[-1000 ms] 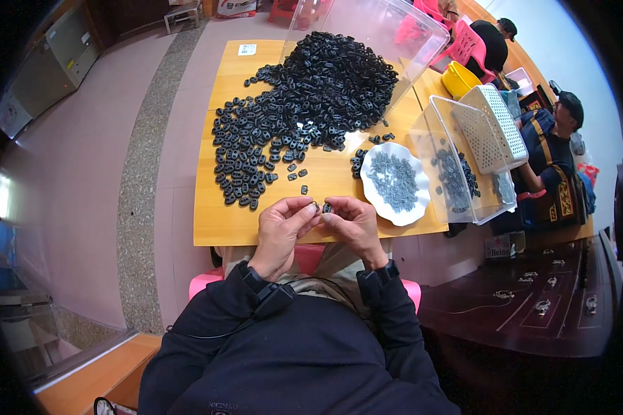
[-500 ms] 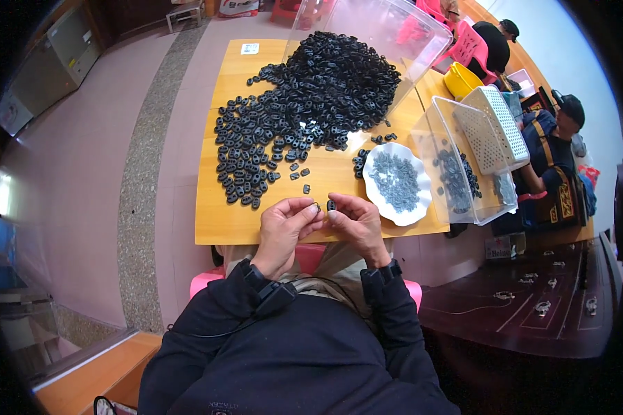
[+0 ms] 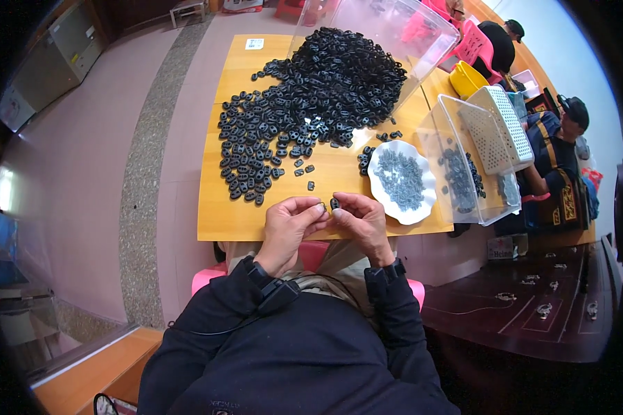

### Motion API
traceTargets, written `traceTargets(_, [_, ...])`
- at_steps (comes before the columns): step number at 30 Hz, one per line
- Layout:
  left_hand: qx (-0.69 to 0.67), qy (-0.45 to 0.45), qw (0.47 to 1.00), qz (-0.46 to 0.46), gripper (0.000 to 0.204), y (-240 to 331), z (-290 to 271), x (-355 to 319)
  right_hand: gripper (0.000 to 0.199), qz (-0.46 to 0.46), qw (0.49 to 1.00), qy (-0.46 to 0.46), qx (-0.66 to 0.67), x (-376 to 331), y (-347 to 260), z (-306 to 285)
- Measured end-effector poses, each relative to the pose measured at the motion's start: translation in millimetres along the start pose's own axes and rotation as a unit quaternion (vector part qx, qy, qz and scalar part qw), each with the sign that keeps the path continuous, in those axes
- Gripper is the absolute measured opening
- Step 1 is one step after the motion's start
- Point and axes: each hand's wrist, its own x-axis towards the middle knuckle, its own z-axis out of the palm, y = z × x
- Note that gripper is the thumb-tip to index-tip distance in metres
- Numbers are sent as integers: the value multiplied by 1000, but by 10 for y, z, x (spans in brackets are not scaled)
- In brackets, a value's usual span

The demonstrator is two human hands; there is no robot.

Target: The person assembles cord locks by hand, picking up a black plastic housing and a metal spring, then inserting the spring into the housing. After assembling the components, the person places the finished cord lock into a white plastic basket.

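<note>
Black oval piece (image 3: pixel 335 204) held up over the near edge of the worktop (image 3: pixel 239 225), stood roughly on end, front face with openings. Right hand (image 3: pixel 362 220): grip closed on this piece, thumb and forefinger pinching it. Left hand (image 3: pixel 289 225) just beside: thumb and forefinger pinched together on a small part (image 3: pixel 323 206), mostly covered by fingertips; kind cannot be told. The two hands nearly meet.

Just beyond the hands, three small dark loose pieces (image 3: pixel 311 185) lie apart on bare wood. Farther out, a large heap of black pieces (image 3: pixel 346 90), tallest at the far side, spreading thinner toward the left. Its far part lies at the mouth of a big clear tub (image 3: pixel 429 45).

Right of the hands: white wavy-rimmed dish (image 3: pixel 403 218) with many small greyish, translucent parts (image 3: pixel 401 181). Next to it, a clear bin (image 3: pixel 429 142) with more black pieces inside; white perforated basket (image 3: pixel 503 128) at that bin's far side; yellow bowl (image 3: pixel 467 79) beyond.

Far right: co-worker in dark clothing (image 3: pixel 552 149), seated.
</note>
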Motion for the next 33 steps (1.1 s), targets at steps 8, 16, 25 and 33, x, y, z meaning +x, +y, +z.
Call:
traceTargets(8, [8, -13, 1000, -3, 15, -13, -28, 8, 28, -3, 1000, -5, 1, -2, 15, 7])
traceTargets(16, [23, -12, 1000, 0, 15, -18, -20, 11, 29, -5, 1000, -1, 11, -4, 1, 8])
traceTargets(25, [27, -12, 1000, 1, 15, -14, -15, 5, 28, -8, 999, -39, 1, 9, -26, 16])
traceTargets(33, [29, -26, 999, 3, 16, -41, -9, 45, 27, -4, 998, -47, 38, 19, -54, -15])
